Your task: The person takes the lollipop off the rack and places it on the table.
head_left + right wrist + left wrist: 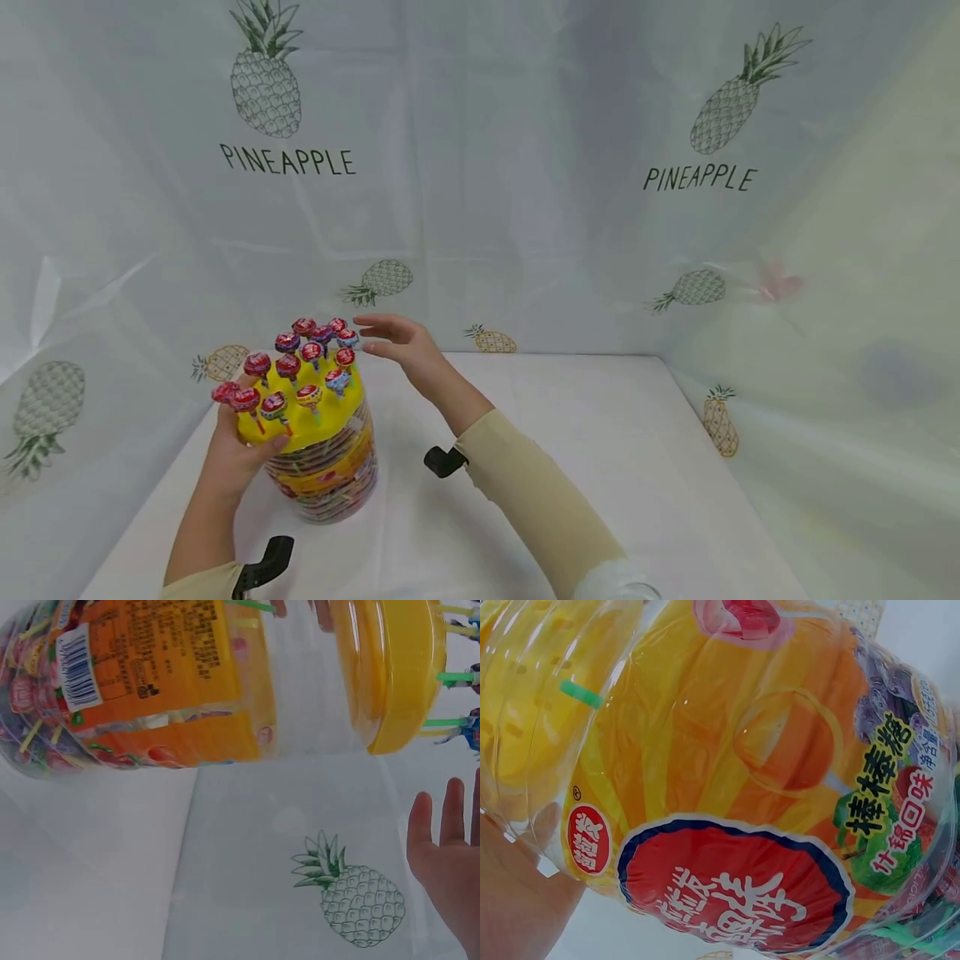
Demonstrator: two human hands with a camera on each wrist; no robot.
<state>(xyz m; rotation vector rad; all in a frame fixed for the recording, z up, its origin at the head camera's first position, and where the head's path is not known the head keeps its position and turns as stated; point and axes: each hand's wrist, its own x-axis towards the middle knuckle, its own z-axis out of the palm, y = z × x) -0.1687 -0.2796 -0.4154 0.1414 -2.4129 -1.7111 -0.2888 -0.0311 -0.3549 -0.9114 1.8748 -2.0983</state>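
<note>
A clear plastic jar point(330, 479) of lollipops stands on the table, its label orange and yellow in the left wrist view. Its yellow lid point(326, 423) carries several upright lollipops point(288, 367) with red, purple and blue wrappers. More lollipops fill the lower part of the jar. My left hand point(234, 450) rests against the near left side of the lid, thumb along its front edge; its other fingers are mostly hidden behind the lollipops. Just right of the lid, my right hand point(405, 346) hovers with fingers extended, apart from the lollipops and holding nothing.
A white table surface point(570, 450) lies under the jar and extends to the right. Behind and beside it hangs a pale sheet point(510, 192) printed with pineapples. Black wrist mounts point(444, 461) sit at both sleeves.
</note>
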